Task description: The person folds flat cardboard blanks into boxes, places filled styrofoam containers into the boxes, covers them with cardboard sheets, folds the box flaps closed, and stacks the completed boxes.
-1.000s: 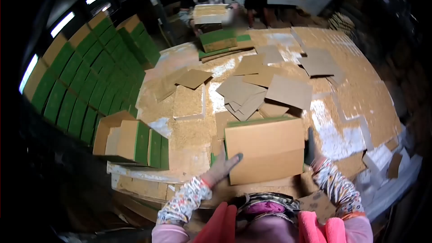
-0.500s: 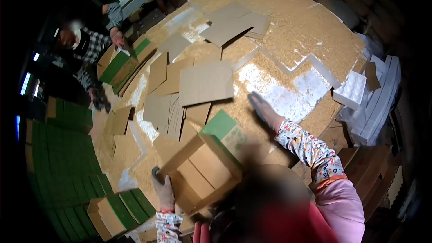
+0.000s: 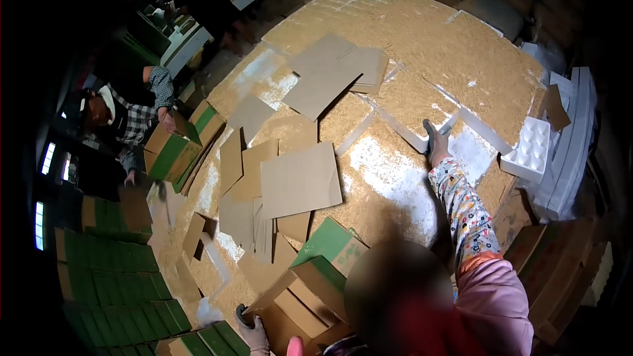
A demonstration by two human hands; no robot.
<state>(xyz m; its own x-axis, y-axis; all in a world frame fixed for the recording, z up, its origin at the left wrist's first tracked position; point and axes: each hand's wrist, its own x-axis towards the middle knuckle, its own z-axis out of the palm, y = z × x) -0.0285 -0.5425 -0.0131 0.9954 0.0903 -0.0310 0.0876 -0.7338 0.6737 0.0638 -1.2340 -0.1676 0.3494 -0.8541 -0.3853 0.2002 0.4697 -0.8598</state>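
Observation:
An open cardboard box (image 3: 300, 310) with green-banded sides stands tilted at the near table edge, cardboard pieces inside it. My left hand (image 3: 254, 335), in a grey-tipped glove, grips its left wall. My right hand (image 3: 438, 144) is stretched far over the table, fingers apart, at the corner of a pale strip (image 3: 412, 137) in the sawdust-covered surface; whether it touches the strip is unclear. Loose flat cardboard sheets (image 3: 302, 181) lie overlapping left of my right arm.
Green boxes (image 3: 122, 290) are stacked at left. A co-worker's hand (image 3: 167, 122) touches another green-banded box (image 3: 175, 155). A white cupped tray (image 3: 529, 148) sits at the right edge, cardboard (image 3: 550, 270) below it. Another person (image 3: 204, 3) stands behind.
My right hand has reached farther forward and right from the box. The view has turned, and the box with my left hand on it now appears lower in view.

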